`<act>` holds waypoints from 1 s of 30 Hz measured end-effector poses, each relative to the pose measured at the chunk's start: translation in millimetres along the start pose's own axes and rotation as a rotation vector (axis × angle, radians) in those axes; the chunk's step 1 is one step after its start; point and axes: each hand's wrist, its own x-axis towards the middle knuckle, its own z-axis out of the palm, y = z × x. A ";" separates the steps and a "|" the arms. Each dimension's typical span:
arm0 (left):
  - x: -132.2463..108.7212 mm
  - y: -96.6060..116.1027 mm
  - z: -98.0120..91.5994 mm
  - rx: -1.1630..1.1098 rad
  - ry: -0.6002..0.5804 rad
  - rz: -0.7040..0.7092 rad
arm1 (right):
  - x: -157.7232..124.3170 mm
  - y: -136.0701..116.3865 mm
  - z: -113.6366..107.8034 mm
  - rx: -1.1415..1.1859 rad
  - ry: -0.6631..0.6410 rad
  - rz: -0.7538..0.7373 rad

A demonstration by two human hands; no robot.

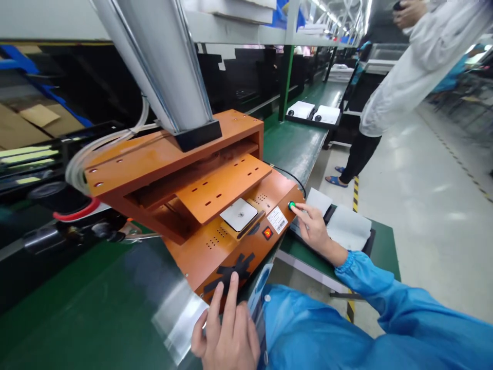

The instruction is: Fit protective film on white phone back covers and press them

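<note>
1. The left hand (227, 336) is resting at the near edge of the orange press (215, 246). Its index and middle fingers are stretching forward, slightly apart, onto the black tape cross (231, 270). The other fingers are curling in and gripping nothing.
2. A white square part (239, 214) is lying in the middle of the press, under the orange plate (223, 187).
3. Right of it, a red switch (267, 233) and a white label (277, 220) are sitting on the press.
4. The right hand (314, 228) is touching the green button (291, 205), at the right corner of the press, with its index fingertip. The remaining fingers are bending loosely and holding nothing.
5. Far right, a person in a white coat (400, 77) is standing.
</note>
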 end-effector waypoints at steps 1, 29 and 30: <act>0.7 -1.6 0.9 0.033 0.007 0.031 | 1.3 2.9 1.3 0.018 -0.002 -0.003; -45.3 42.8 29.4 -0.589 -0.401 0.019 | -140.6 124.3 -86.1 -0.113 -0.672 0.641; -44.5 46.7 26.0 -0.606 -0.418 -0.001 | -143.1 127.2 -84.7 -0.134 -0.681 0.614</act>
